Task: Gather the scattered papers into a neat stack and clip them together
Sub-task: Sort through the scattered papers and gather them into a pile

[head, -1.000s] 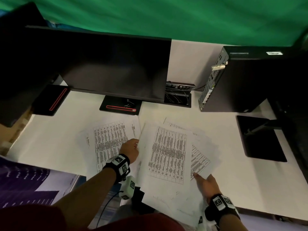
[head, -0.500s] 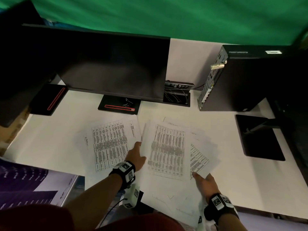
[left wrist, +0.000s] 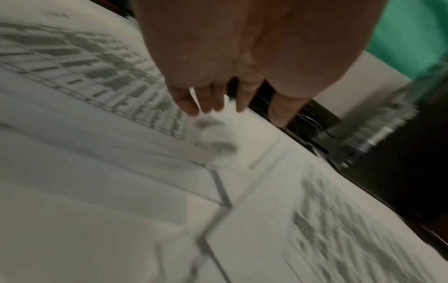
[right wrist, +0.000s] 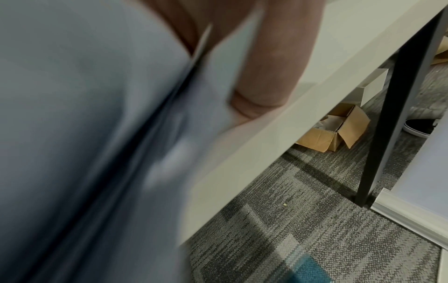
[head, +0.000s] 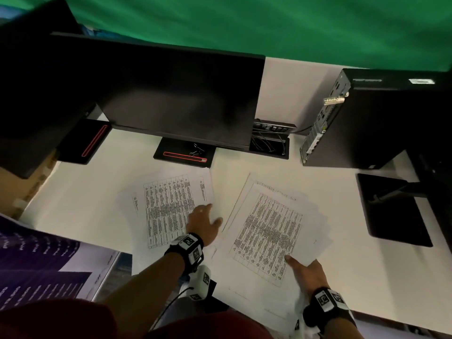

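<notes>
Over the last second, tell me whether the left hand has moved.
Yes, slightly. The left hand now rests flat on the left sheet, a little nearer the monitor base, no longer at the edge of the right-hand sheets.

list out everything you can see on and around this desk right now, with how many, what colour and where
papers: several, white with printed tables, in two loose groups at the desk's front
binder clip: one, black, on the monitor's base
monitor: one, black, screen dark, at the back centre
second monitor: one, black, far left, with a red-striped base
computer tower: one, black, back right
cable box: one, black, between monitor and tower
flat stand base: one, black, right side
desk: one, white
cardboard box: one, brown, on the carpet under the desk
left hand: rests on the left papers
right hand: grips the right papers' near edge
</notes>
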`<state>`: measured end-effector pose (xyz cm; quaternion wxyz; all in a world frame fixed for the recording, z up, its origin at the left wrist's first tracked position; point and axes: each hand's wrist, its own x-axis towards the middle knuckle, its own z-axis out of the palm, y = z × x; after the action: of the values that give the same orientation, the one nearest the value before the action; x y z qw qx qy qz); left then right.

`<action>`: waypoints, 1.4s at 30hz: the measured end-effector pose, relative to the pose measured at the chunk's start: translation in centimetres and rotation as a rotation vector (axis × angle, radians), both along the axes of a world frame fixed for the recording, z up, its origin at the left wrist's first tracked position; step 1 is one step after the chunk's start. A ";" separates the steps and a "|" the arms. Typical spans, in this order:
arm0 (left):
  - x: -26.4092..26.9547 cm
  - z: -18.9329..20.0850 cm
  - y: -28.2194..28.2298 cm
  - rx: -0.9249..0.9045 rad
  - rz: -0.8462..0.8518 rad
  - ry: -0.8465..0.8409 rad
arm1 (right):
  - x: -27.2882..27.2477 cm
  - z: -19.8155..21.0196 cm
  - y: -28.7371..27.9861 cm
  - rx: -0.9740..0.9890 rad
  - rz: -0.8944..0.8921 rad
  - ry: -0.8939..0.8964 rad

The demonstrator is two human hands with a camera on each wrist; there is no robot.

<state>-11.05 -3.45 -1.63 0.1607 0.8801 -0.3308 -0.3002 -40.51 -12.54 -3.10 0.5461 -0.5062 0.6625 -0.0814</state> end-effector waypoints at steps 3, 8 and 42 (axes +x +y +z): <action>5.0 0.9 2.5 0.110 0.429 -0.129 | 0.1 0.3 0.2 -0.005 0.033 0.009; 12.7 1.1 8.2 0.363 0.855 0.028 | 0.0 -0.5 0.1 -0.037 0.053 0.045; 15.5 3.2 11.3 -0.139 0.752 0.184 | 0.3 -0.3 0.4 -0.050 -0.028 -0.003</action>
<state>4.46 7.82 1.55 0.3477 0.8963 0.0112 -0.2752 -40.25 -12.09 -3.35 0.5331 -0.5104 0.6663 -0.1063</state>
